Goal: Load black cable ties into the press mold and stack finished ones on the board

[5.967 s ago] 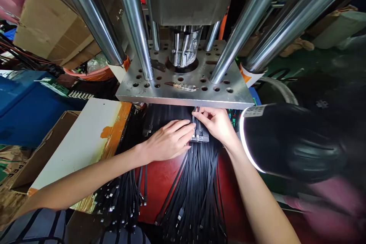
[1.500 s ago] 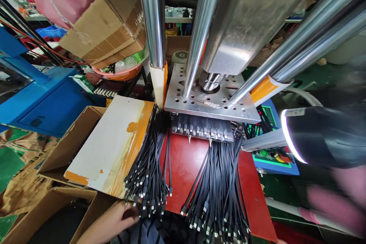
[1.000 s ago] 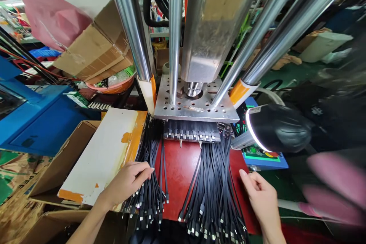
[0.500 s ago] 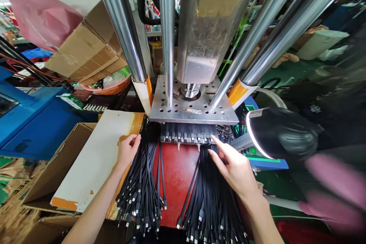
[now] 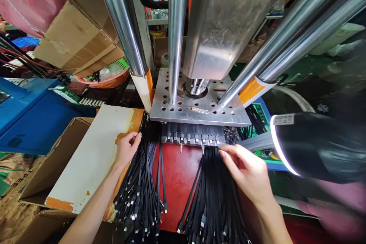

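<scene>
My left hand (image 5: 126, 149) is closed, its fingertips curled together against the left bundle of black USB cables (image 5: 140, 183); whatever it holds is hidden. My right hand (image 5: 253, 173) pinches at the top of the right cable bundle (image 5: 213, 190), just below the fixture's front right corner. Thumb and index finger close there on what looks like a black cable. Between the hands, a metal fixture (image 5: 190, 143) carries a row of several black connectors with silver tips. A thick metal press plate (image 5: 200, 116) sits over its rear part. Both bundles hang forward over the red table surface (image 5: 177, 190).
Steel columns (image 5: 121, 26) rise around the press, and a small knife-like tool (image 5: 197, 110) lies on its plate. To the left, a white board (image 5: 85, 160) rests on a cardboard box (image 5: 51, 160). A lit black lamp (image 5: 314, 148) stands close by my right forearm.
My right hand has drawn back from the connector row, its extended index finger now closing toward the thumb at the fixture's corner. The left hand stays put. The view has shifted slightly.
</scene>
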Action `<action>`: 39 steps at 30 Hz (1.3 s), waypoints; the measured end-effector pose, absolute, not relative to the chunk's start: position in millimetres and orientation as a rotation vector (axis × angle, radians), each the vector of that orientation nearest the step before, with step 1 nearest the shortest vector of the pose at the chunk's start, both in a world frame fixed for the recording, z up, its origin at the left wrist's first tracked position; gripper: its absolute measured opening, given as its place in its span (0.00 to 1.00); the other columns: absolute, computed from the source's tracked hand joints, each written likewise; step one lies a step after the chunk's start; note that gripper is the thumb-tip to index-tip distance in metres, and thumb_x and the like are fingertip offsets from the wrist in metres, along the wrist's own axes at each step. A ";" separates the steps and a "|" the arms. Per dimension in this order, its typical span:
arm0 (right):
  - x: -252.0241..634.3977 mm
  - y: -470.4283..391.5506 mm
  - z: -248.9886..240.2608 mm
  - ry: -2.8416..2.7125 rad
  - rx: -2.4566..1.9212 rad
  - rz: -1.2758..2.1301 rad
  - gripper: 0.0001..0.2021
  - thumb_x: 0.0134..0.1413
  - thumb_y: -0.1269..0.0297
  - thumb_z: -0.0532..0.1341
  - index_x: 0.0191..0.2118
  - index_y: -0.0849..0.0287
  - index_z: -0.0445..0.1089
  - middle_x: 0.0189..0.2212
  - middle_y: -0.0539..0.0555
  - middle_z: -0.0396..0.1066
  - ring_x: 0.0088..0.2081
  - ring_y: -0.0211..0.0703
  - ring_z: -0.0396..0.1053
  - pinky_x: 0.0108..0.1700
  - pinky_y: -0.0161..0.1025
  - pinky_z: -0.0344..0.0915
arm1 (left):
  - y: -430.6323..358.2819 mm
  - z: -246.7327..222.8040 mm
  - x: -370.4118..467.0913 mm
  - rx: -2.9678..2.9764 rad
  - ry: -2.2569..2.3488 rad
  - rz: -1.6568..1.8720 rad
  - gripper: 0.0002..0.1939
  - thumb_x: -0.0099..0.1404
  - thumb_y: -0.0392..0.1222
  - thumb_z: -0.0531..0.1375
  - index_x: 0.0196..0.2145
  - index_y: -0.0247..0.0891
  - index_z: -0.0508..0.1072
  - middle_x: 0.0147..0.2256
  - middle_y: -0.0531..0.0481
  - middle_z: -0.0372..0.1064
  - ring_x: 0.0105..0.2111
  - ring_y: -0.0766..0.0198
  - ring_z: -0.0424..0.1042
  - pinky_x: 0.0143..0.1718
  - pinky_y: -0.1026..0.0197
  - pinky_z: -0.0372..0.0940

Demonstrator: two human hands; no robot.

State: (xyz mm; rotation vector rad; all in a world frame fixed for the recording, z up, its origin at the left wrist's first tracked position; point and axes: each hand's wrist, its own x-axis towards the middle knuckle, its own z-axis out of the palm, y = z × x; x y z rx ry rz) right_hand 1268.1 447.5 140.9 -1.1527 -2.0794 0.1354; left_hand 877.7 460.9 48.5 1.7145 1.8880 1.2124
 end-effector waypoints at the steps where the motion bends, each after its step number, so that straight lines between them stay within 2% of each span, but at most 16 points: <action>1: 1264.5 452.0 139.2 -2.105 -1.164 0.111 0.10 0.70 0.63 0.60 0.49 0.62 0.74 0.26 0.48 0.67 0.26 0.36 0.67 0.31 0.33 0.64 | 461.0 49.0 877.9 1.715 1.893 1.208 0.18 0.71 0.52 0.58 0.30 0.37 0.76 0.19 0.57 0.62 0.21 0.69 0.59 0.26 0.65 0.55; 3: 1257.4 460.7 136.7 -2.181 -1.199 -0.002 0.19 0.71 0.59 0.59 0.60 0.65 0.70 0.27 0.48 0.66 0.26 0.37 0.67 0.30 0.35 0.65 | 461.1 50.2 878.4 1.719 1.900 1.199 0.18 0.71 0.52 0.58 0.30 0.37 0.76 0.20 0.57 0.64 0.21 0.68 0.60 0.26 0.65 0.55; 4: 1254.6 464.1 135.7 -2.223 -1.208 -0.072 0.21 0.72 0.58 0.59 0.62 0.65 0.69 0.27 0.49 0.67 0.26 0.38 0.67 0.30 0.35 0.64 | 461.2 50.7 878.6 1.722 1.903 1.195 0.18 0.71 0.52 0.58 0.30 0.37 0.76 0.20 0.56 0.65 0.21 0.68 0.60 0.26 0.65 0.56; 6: 1252.1 467.5 133.8 -2.287 -1.167 -0.149 0.18 0.72 0.59 0.58 0.58 0.64 0.72 0.27 0.50 0.68 0.26 0.39 0.68 0.29 0.36 0.63 | 461.5 51.4 878.9 1.729 1.909 1.189 0.18 0.71 0.52 0.58 0.30 0.37 0.76 0.21 0.56 0.67 0.21 0.68 0.61 0.27 0.65 0.57; 8: 1253.4 465.9 131.6 -2.299 -1.059 -0.123 0.11 0.71 0.63 0.59 0.50 0.62 0.76 0.25 0.49 0.67 0.25 0.38 0.67 0.28 0.35 0.62 | 461.8 51.8 879.1 1.735 1.912 1.183 0.18 0.71 0.52 0.58 0.29 0.37 0.76 0.21 0.56 0.66 0.21 0.68 0.61 0.26 0.65 0.56; 11: 1260.2 457.0 127.4 -2.237 -0.981 -0.023 0.03 0.68 0.69 0.63 0.41 0.60 0.74 0.26 0.49 0.69 0.25 0.35 0.67 0.30 0.34 0.63 | 462.1 52.0 879.1 1.741 1.909 1.179 0.18 0.71 0.52 0.58 0.29 0.38 0.75 0.20 0.57 0.63 0.21 0.69 0.59 0.26 0.66 0.56; 13: 1265.4 450.3 123.8 -2.187 -1.008 0.020 0.02 0.67 0.70 0.64 0.39 0.60 0.73 0.27 0.49 0.70 0.25 0.34 0.66 0.29 0.34 0.61 | 462.0 52.1 879.2 1.742 1.907 1.178 0.18 0.71 0.51 0.58 0.28 0.38 0.74 0.19 0.58 0.61 0.20 0.69 0.59 0.26 0.66 0.55; 18: 1271.1 442.5 117.2 -2.069 -1.092 0.049 0.02 0.66 0.70 0.65 0.38 0.59 0.72 0.26 0.47 0.68 0.23 0.34 0.62 0.27 0.34 0.59 | 461.3 51.6 879.4 1.745 1.906 1.175 0.18 0.71 0.51 0.58 0.28 0.38 0.73 0.19 0.58 0.59 0.20 0.69 0.58 0.25 0.66 0.55; 21: 1266.0 446.7 120.5 -2.068 -1.092 0.039 0.02 0.66 0.69 0.65 0.39 0.59 0.73 0.27 0.48 0.68 0.24 0.35 0.64 0.28 0.35 0.60 | 461.1 50.7 879.0 1.746 1.906 1.173 0.18 0.71 0.52 0.58 0.29 0.38 0.74 0.19 0.58 0.61 0.21 0.69 0.58 0.26 0.66 0.55; 22: 1263.1 449.6 122.7 -2.078 -1.097 0.035 0.01 0.66 0.69 0.64 0.42 0.60 0.73 0.28 0.49 0.68 0.26 0.36 0.66 0.30 0.35 0.62 | 461.1 50.4 878.8 1.746 1.907 1.172 0.18 0.71 0.52 0.58 0.29 0.38 0.75 0.20 0.58 0.62 0.21 0.69 0.59 0.26 0.66 0.56; 26: 1251.3 464.9 131.5 -2.119 -1.162 0.027 0.11 0.69 0.64 0.62 0.53 0.61 0.73 0.34 0.53 0.70 0.34 0.42 0.72 0.37 0.38 0.69 | 461.7 49.8 878.2 1.751 1.904 1.169 0.18 0.71 0.53 0.57 0.31 0.38 0.76 0.20 0.56 0.64 0.21 0.68 0.60 0.26 0.66 0.57; 32: 1248.7 476.1 134.0 -2.098 -1.185 0.186 0.07 0.71 0.65 0.59 0.41 0.57 0.73 0.36 0.53 0.72 0.37 0.42 0.73 0.42 0.39 0.69 | 462.7 50.7 878.6 1.756 1.913 1.168 0.18 0.71 0.53 0.58 0.29 0.38 0.74 0.19 0.58 0.61 0.21 0.68 0.58 0.25 0.66 0.56; 39: 1255.0 471.9 133.0 -1.966 -1.179 0.146 0.05 0.70 0.66 0.59 0.39 0.56 0.70 0.34 0.52 0.70 0.35 0.41 0.70 0.36 0.37 0.66 | 462.7 52.9 879.6 1.743 1.926 1.158 0.19 0.70 0.54 0.58 0.27 0.39 0.73 0.19 0.58 0.57 0.20 0.68 0.56 0.25 0.65 0.54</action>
